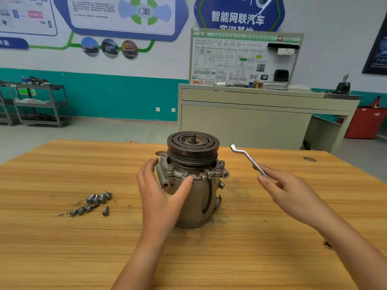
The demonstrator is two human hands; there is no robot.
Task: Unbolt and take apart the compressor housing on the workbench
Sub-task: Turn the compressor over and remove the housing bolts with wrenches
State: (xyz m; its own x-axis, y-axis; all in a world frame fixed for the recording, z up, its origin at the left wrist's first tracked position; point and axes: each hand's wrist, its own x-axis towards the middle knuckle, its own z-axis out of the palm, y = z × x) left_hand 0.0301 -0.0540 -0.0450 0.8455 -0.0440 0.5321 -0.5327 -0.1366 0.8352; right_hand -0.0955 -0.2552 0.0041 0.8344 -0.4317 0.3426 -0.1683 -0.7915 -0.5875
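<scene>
Left hand [159, 191] – clasped on the compressor housing [192, 206], thumb on the front of the bolt flange, fingers round its far-left side. The housing stood upright on the workbench [62, 248], directly beyond this palm, pulley [193, 147] on top.

Right hand [287, 189] – pinched the near end of an offset wrench [248, 159]. The housing lay to this hand's left, well apart. The wrench's long axis ran from the fingers up and away to the left, and its free end hung in the air just right of the pulley, touching nothing.

Flange bolts [170, 169] were still seated around the rim. Judgement: the wrench end must swing left and drop onto one on the right side, which is nearest to the tool hand.

Loose bolts [94, 203] lay in a heap on the bench, left of the left hand.

Writing beyond both hands: wall sign [237, 18] read "智能网联汽车", with a partial line beneath it cut off. The wiring board [244, 44] showed "HV"; the rest was too small to read. No brand was legible on the housing or wrench.
</scene>
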